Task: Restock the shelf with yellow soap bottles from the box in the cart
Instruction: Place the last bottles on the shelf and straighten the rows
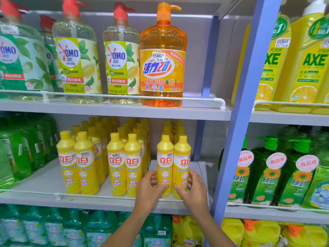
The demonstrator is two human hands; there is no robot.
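Note:
Yellow soap bottles stand in rows on the middle shelf [44,180]. At the front right of them stand two bottles side by side. My left hand [151,188] wraps the lower part of the left yellow bottle [164,157]. My right hand [193,189] wraps the lower part of the right yellow bottle [181,161]. Both bottles rest upright on the shelf, behind the white rail [58,195]. Further pairs of yellow bottles [124,161] stand to the left. The box and the cart are out of view.
Green bottles [19,150] fill the shelf's left end. Large pump bottles, one of them orange [162,56], stand on the shelf above. A blue upright post [238,122] borders the bay on the right, with green pump bottles [272,172] beyond it. Teal jugs sit below.

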